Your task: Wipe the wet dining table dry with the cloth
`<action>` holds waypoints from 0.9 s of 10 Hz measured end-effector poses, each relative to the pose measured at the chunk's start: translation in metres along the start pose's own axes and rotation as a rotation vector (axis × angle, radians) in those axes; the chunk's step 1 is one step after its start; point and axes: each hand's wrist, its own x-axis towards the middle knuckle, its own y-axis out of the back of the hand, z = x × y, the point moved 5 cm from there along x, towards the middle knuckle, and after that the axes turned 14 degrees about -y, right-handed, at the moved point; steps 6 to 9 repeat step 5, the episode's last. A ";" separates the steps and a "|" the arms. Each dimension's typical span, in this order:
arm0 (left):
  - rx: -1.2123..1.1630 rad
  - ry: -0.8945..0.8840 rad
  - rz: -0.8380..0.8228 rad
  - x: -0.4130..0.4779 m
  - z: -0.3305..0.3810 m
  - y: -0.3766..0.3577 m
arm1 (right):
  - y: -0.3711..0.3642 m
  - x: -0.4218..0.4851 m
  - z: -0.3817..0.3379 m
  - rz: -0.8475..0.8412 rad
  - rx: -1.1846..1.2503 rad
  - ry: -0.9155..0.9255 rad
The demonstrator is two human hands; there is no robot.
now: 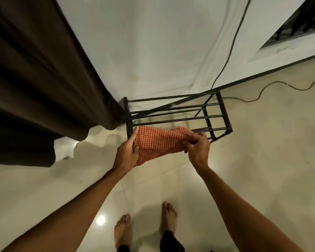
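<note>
The orange checked cloth [160,144] was held stretched between both hands, its long axis running left to right, at the front rail of a black metal rack [180,113]. Whether it touched the rail could not be told. Its left end was gripped by the left hand [126,153], and its right end was pinched by the right hand [198,147]. The cloth lay squarely between them, nearer to neither. A brown curtain [44,79] hung to the left. No dining table was seen, so the cloth would likely have to be carried away first.
</note>
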 end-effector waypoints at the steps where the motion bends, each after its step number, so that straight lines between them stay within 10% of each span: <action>1: 0.012 0.055 0.044 0.036 -0.049 -0.039 | -0.037 0.071 0.021 -0.001 -0.054 0.033; 5: 0.437 0.184 -0.110 0.061 -0.090 -0.096 | -0.084 0.129 0.055 -0.071 -0.780 0.395; 9: 0.437 0.184 -0.110 0.061 -0.090 -0.096 | -0.084 0.129 0.055 -0.071 -0.780 0.395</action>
